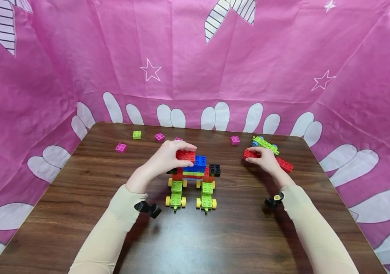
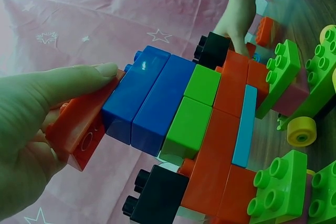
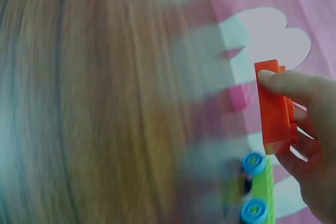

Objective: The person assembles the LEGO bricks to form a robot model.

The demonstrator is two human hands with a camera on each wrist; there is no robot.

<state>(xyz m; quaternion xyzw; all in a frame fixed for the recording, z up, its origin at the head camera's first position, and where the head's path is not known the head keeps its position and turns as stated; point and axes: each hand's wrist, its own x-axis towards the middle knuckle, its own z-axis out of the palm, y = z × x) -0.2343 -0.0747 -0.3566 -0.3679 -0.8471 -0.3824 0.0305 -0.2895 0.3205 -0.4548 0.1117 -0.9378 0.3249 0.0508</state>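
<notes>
A brick-built model (image 1: 195, 174) stands on the table, with green wheeled bases below and a blue brick (image 2: 137, 95) at its top. My left hand (image 1: 169, 156) pinches a red brick (image 2: 84, 124) between thumb and fingers. That brick is tilted against the blue brick's studded end; whether it is joined there I cannot tell. Black bricks (image 1: 214, 170) stick out at the model's sides. Over to the right, my right hand (image 1: 265, 160) grips another red brick (image 3: 274, 108) by its ends. A green wheeled base (image 1: 266, 145) with blue wheels lies just behind that hand.
Beside my right wrist lies a loose red brick (image 1: 285, 164). Several small pink bricks (image 1: 121, 147) and a lime brick (image 1: 137, 134) are scattered along the table's (image 1: 249, 228) far side. A pink patterned cloth (image 1: 195, 68) hangs behind the table.
</notes>
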